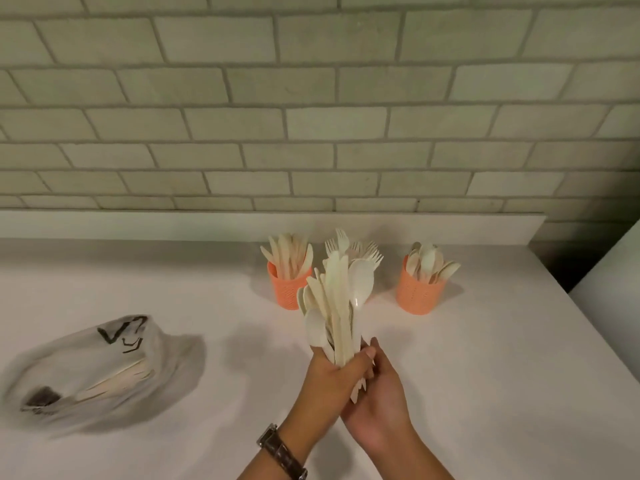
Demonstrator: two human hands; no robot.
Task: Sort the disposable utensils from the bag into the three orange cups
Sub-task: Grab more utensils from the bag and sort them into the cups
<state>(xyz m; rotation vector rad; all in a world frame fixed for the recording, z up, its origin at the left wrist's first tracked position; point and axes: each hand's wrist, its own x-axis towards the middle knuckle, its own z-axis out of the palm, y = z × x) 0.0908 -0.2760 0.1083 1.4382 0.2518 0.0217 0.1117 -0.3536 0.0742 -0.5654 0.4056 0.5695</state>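
Left hand [332, 372] clamped round a mixed bundle of utensils [334, 306], handles down; right hand [377, 393] cupped against the handle ends. Left orange cup [287, 289] holds knives, right orange cup [420, 294] spoons; forks [360, 249] show behind the bundle. Bag [104, 368] lies left on pale countertop [485, 375]; brick wall [311, 116] behind.

Pale brick wall [311, 98] fills the whole top half, way beyond where the grip is, light blocks with greyish mortar lines. Below it there's a low white ledge [242, 225] running along the back of the white countertop [485, 358], which spreads out under and around the grip. Brown-strap wristwatch [282, 452] sits just below the grip, toward the camera.
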